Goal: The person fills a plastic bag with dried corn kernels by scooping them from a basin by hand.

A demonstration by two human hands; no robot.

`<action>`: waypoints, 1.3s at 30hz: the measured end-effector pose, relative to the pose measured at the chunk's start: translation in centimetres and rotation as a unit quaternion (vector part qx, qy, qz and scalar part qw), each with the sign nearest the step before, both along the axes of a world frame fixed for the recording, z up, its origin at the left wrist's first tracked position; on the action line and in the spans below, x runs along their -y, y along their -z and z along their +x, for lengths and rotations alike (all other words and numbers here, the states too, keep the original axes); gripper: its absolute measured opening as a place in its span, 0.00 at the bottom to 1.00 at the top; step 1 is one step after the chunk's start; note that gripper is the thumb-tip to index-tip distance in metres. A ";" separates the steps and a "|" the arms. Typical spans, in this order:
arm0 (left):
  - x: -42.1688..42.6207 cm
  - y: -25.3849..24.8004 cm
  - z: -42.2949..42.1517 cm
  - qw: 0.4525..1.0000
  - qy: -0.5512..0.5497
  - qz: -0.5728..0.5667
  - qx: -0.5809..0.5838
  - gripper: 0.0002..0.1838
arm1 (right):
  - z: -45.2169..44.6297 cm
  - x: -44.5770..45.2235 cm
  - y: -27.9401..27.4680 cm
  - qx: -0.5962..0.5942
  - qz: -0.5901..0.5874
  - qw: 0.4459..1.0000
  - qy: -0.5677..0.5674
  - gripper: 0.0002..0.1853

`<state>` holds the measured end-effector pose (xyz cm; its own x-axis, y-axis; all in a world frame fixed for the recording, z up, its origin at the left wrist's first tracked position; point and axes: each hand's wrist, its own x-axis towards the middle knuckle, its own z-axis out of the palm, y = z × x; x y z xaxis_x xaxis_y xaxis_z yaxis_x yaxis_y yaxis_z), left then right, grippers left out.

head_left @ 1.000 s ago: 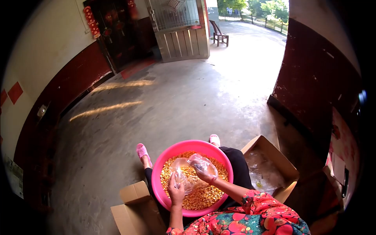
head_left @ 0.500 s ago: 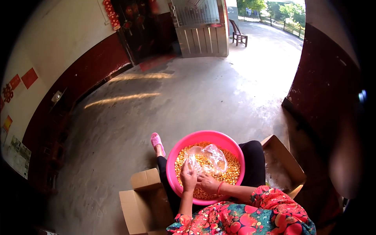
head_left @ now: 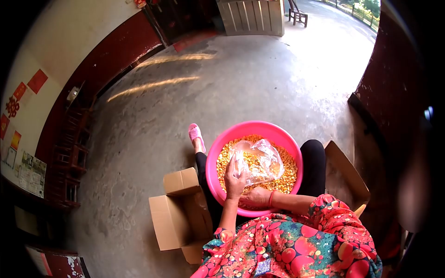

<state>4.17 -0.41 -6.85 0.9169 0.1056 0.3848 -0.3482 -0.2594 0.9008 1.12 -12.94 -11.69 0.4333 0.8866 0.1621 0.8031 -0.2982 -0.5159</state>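
Note:
A pink basin (head_left: 212, 162) full of yellow corn kernels (head_left: 289, 169) sits between my knees. On the kernels lies a clear plastic bag (head_left: 273, 160), spread out, with kernels showing through or inside it. My left hand (head_left: 235, 181) grips the bag's near left edge, thumb and fingers closed on the thin film. My right hand (head_left: 256, 197), with a red band at the wrist, is low in the basin by the near rim, against the kernels. Its fingertips are hidden beside my left wrist, so I cannot see what they hold.
An opened cardboard box (head_left: 169, 222) stands on the floor at my left, and another box (head_left: 347, 171) at my right. Small wooden chairs (head_left: 69, 162) line the left wall. A metal door panel (head_left: 252, 17) and a chair (head_left: 296, 15) are at the far doorway.
The view has tilted down, so the basin appears higher. My right hand has shifted down from the bag's edge towards the basin's near rim. My left hand still holds the bag.

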 end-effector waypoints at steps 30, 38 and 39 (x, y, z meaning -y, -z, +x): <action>-0.5 2.9 -0.6 0.961 -0.068 -0.177 -0.200 0.07 | 0.7 0.2 -2.6 -0.286 0.250 0.916 0.129 0.15; -0.9 3.3 -0.5 0.953 -0.086 -0.221 -0.188 0.10 | 3.0 2.7 -9.1 -0.735 0.266 0.610 0.129 0.17; -1.0 3.8 -0.3 0.954 -0.077 -0.230 -0.178 0.10 | 3.9 2.9 -8.6 -0.747 0.302 0.575 0.141 0.15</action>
